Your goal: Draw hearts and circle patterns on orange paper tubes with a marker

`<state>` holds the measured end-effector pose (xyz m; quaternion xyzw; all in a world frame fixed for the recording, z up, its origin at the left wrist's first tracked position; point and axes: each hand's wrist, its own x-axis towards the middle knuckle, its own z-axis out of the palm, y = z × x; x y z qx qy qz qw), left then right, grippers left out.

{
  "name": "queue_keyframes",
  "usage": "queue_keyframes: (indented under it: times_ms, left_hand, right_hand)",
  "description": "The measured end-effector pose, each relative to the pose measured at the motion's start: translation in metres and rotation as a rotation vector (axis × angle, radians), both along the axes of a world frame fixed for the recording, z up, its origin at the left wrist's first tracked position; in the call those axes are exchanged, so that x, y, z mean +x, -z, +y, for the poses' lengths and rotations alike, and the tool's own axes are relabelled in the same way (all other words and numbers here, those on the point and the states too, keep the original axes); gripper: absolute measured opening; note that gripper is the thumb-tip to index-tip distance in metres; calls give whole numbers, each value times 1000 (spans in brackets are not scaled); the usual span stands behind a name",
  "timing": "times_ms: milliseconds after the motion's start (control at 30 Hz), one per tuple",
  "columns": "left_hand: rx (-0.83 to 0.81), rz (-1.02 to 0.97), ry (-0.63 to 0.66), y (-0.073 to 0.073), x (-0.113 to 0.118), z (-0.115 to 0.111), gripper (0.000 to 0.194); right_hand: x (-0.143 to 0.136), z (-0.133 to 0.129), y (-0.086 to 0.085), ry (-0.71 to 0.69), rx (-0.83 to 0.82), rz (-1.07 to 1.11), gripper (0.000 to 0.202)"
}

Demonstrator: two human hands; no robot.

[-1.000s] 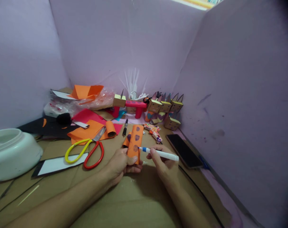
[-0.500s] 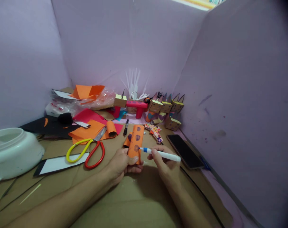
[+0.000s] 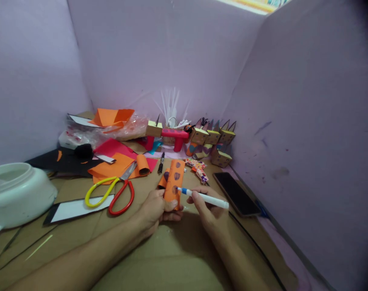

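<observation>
Closed around the lower end of an orange paper-covered tube [image 3: 173, 180] is my left hand [image 3: 159, 208], its thumb on the front. Several dark purple spots run down the tube's face. My right hand [image 3: 210, 206] grips a white marker [image 3: 206, 197] with a blue collar, and the tip touches or nearly touches the lowest spot. A shorter orange piece with a purple spot [image 3: 163, 180] shows behind the tube's left side, partly hidden. A black pen [image 3: 161, 162] lies just beyond.
Scissors [image 3: 123, 186] with yellow and red handles lie to the left, near an orange roll [image 3: 142, 165] and coloured paper. A white container [image 3: 17, 194] stands far left. A phone [image 3: 237, 194] lies right; box-headed cardboard figures [image 3: 212, 137] line the back.
The marker in my right hand has shifted very slightly left, its back end dipping a little. My left hand and the orange tube stay nearly still.
</observation>
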<state>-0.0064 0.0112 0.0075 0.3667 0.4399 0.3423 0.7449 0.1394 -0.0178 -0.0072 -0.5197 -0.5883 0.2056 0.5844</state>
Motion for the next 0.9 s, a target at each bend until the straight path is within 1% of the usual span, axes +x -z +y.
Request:
queue_keyframes:
  times_ms: [100, 300, 533, 733, 900]
  left_hand:
    - [3, 8, -3, -1, 0, 0, 15]
    - [1, 2, 1, 0, 0, 0, 16]
    - [2, -6, -8, 0, 0, -1, 14]
    - [-11, -22, -16, 1, 0, -1, 15]
    - [-14, -9, -25, -1, 0, -1, 15]
  right_hand:
    - [0, 1, 0, -4, 10, -25, 18]
    - [-1, -1, -2, 4, -42, -30, 21]
    - [0, 0, -2, 34, 8, -20, 20]
    - [-1, -3, -4, -2, -65, -38, 21]
    - [-1, -3, -4, -5, -52, 3, 21]
